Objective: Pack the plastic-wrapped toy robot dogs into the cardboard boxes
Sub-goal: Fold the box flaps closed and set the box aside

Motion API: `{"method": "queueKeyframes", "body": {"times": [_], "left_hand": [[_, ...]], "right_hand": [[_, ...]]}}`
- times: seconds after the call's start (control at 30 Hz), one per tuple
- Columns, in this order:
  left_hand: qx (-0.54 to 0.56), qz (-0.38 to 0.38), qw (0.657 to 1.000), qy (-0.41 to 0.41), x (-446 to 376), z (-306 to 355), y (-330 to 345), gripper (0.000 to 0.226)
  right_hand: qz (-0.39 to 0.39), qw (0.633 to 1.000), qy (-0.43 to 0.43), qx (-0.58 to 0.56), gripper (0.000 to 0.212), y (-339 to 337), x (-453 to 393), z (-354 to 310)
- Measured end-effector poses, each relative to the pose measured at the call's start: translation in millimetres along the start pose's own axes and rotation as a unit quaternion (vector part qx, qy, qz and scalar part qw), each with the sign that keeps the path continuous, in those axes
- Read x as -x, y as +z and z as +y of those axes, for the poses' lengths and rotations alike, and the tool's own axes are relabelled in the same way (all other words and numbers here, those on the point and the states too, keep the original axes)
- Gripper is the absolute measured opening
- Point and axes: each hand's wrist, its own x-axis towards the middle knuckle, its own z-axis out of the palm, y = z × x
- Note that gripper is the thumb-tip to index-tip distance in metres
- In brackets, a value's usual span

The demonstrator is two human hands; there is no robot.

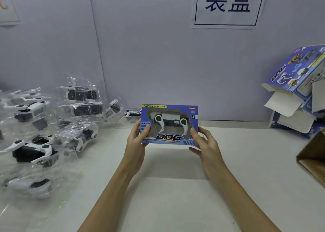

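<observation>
Head camera, looking forward and down

It sat close above both forearms, facing the wall beyond the left hand (139, 140) and right hand (204, 143).

the tabletop (168, 187) lies bare beneath and between both forearms, open room all the way toward the person. to the left of the left hand (139, 140), a spread of wrapped toy dogs (35, 151) crowds the table, the nearest just beside that forearm. straight ahead, the blue box (169, 124) held by both hands stands before the wall (158, 64). right of the right hand (204, 143) there is bare table, then stacked open boxes (295, 91) and a brown carton (313, 158) block the far edge.
</observation>
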Motion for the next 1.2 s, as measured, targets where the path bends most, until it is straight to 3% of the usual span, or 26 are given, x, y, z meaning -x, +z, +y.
{"method": "queueKeyframes", "body": {"times": [0.17,0.3,0.4,0.47,0.6,0.67,0.77,0.87,0.97,1.03,1.13,1.2], "left_hand": [[-0.043,-0.009,0.999,-0.018,-1,-1,-9,0.036],[-0.053,-0.008,0.998,-0.034,-2,-5,-12,0.024],[-0.051,-0.006,0.998,-0.035,-1,-3,-8,0.045],[-0.02,0.015,0.999,-0.041,-2,0,-7,0.065],[-0.016,0.015,0.998,-0.058,-3,1,-12,0.065],[-0.025,0.003,0.998,-0.066,-4,-1,-16,0.067],[-0.041,-0.018,0.996,-0.073,-5,-4,-14,0.069],[-0.066,-0.039,0.994,-0.074,-5,-9,-10,0.069],[-0.082,-0.047,0.992,-0.079,-5,-11,-7,0.07],[-0.09,-0.047,0.992,-0.08,-4,-11,-6,0.071],[-0.096,-0.05,0.991,-0.082,-4,-11,-6,0.07],[-0.098,-0.051,0.99,-0.084,-4,-12,-7,0.069]], "right_hand": [[-0.05,0.996,0.0,0.078,0.064,-13,-4,-2],[-0.149,0.978,0.056,0.131,0.073,-33,-6,-12],[-0.166,0.977,0.075,0.11,0.064,-43,-6,-23],[-0.121,0.989,0.065,0.054,0.062,-47,-6,-36],[0.022,0.982,-0.016,-0.186,0.057,-51,-6,-64],[0.106,0.952,-0.098,-0.269,0.054,-53,-5,-77],[0.263,0.891,-0.211,-0.304,0.065,-70,-8,-99],[0.36,0.827,-0.268,-0.338,0.074,-113,-16,-118],[0.36,0.886,-0.188,-0.224,0.076,-141,-29,-115],[0.36,0.917,-0.138,-0.107,0.058,-148,-46,-104],[0.325,0.935,-0.137,0.034,0.04,-149,-77,-95],[0.301,0.943,-0.13,0.059,0.041,-152,-99,-102]]}}
